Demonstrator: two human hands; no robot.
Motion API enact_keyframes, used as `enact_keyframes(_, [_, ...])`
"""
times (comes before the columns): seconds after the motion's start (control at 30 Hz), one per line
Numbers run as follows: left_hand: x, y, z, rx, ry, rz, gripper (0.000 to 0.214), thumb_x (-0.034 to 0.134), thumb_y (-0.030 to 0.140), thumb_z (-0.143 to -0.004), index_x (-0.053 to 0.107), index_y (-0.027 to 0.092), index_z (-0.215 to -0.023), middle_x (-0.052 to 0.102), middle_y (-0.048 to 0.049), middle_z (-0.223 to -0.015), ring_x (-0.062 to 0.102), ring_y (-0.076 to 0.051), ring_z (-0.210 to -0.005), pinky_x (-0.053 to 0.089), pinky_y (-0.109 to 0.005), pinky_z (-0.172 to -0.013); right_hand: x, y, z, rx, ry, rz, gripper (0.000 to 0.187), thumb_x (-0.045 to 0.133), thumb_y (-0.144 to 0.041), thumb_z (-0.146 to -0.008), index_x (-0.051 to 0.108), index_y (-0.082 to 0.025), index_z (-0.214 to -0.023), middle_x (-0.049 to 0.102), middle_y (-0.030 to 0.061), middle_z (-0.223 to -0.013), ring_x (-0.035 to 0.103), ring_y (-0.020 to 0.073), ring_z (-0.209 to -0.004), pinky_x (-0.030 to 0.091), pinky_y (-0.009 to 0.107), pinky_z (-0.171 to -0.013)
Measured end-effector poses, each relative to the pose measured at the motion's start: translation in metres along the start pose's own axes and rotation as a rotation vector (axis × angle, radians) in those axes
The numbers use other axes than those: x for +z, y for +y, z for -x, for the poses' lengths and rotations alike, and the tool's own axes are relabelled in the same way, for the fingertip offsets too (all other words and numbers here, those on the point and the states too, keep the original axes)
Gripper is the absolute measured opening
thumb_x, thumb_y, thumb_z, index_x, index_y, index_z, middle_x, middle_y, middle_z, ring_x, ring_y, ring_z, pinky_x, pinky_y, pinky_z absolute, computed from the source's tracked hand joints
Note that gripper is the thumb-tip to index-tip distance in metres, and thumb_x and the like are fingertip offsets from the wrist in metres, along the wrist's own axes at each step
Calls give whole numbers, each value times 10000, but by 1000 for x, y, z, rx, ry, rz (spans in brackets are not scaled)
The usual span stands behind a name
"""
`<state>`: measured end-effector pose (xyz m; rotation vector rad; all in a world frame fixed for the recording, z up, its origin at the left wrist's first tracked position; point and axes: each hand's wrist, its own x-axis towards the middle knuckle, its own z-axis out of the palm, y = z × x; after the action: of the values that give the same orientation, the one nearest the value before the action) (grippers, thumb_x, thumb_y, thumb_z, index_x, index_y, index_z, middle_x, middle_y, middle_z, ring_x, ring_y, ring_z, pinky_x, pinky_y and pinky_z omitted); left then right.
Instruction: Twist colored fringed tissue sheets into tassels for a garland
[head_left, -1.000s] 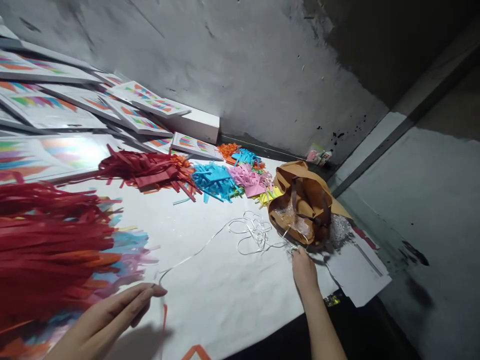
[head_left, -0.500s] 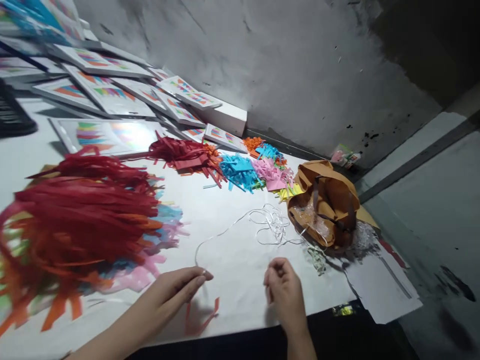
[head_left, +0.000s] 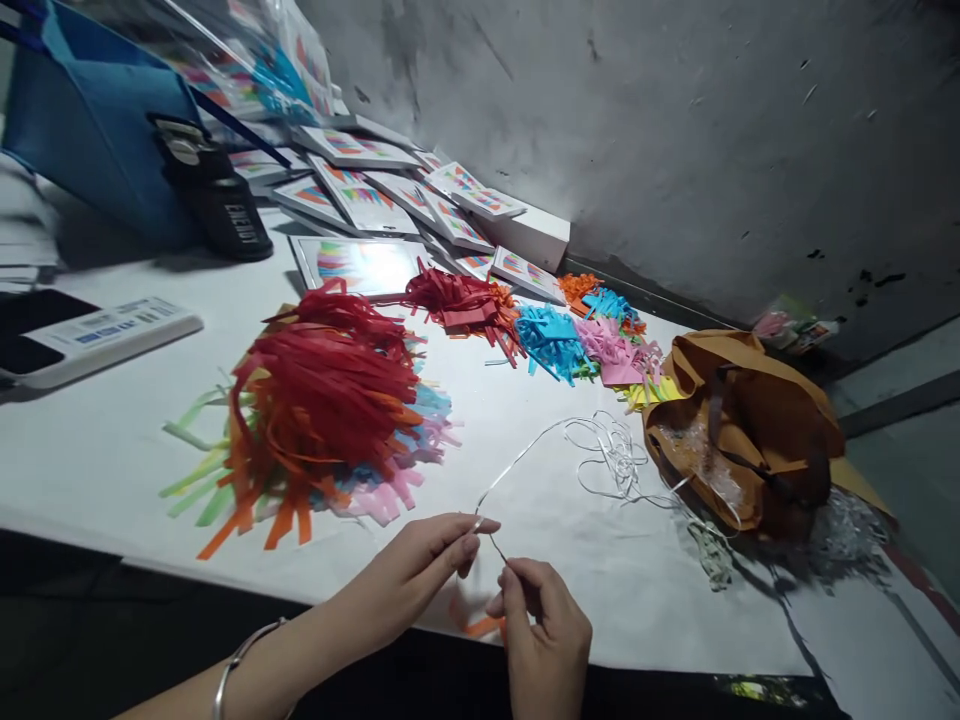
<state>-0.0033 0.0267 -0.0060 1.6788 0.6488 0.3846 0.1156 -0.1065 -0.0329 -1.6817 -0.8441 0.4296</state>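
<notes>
My left hand (head_left: 427,560) pinches a thin white string between thumb and fingers, near the table's front edge. From there the string (head_left: 619,465) curves back to a loose tangle in front of the brown bag. My right hand (head_left: 546,625) is closed at the fingertips on the string's short end, which spans the small gap between both hands. Below them lies an orange paper strip (head_left: 486,628), partly hidden by my right hand. To the left spreads a big bundle of fringed tissue paper (head_left: 322,390), red on top, with orange, green, blue and pink ends beneath.
Fringed paper bunches (head_left: 555,340) run along the back towards the open brown bag (head_left: 757,420). Flat printed packs (head_left: 375,205) are heaped against the wall. A black bottle (head_left: 221,200), a blue bag (head_left: 97,130) and a white box-like object (head_left: 112,335) stand at left.
My right hand has come across to my left hand and now pinches the string's end. The view has swung left, bringing the bottle, blue bag and white box-like object into sight.
</notes>
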Motion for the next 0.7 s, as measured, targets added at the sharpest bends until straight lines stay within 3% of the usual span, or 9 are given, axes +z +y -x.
enact_keyframes(0.17, [-3, 2, 6, -158, -128, 271, 544, 544, 597, -915, 702, 157, -1192, 529, 36, -688, 376, -120, -588, 294, -234, -553, 3, -8, 1, 56, -37, -80, 224, 618, -424, -928, 721, -247, -838, 653, -13, -708, 641, 121, -565, 533, 211, -546])
enact_keyframes(0.33, [3, -6, 8, -300, -199, 524, 687, 703, 666, -780, 692, 130, -1210, 479, 58, -631, 326, -103, -576, 203, -230, -549, 4, -13, 3, 97, -121, -123, 211, 628, -414, -920, 733, -245, -847, 670, -18, -700, 631, 112, -525, 506, 206, -515])
enact_keyframes(0.43, [3, -9, 9, -304, -259, 562, 694, 725, 674, -762, 693, 119, -1177, 509, 54, -610, 365, -106, -578, 219, -226, -549, 2, -15, 2, 68, -130, -127, 194, 639, -393, -916, 742, -248, -841, 670, -21, -701, 628, 108, -527, 513, 204, -527])
enact_keyframes(0.6, [2, -6, 9, -252, -343, 473, 512, 641, 630, -861, 705, 128, -941, 541, 40, -602, 370, -98, -541, 209, -227, -506, 1, -14, 4, 43, -130, -104, 183, 648, -391, -919, 762, -258, -864, 694, -9, -716, 645, 122, -550, 530, 220, -556])
enact_keyframes(0.7, [0, -1, 9, -165, -387, 420, 413, 567, 541, -943, 688, 146, -924, 596, 13, -712, 447, -109, -594, 305, -219, -548, 2, -12, 6, 87, -150, -117, 184, 660, -401, -912, 753, -254, -852, 714, -8, -700, 664, 131, -553, 539, 230, -584])
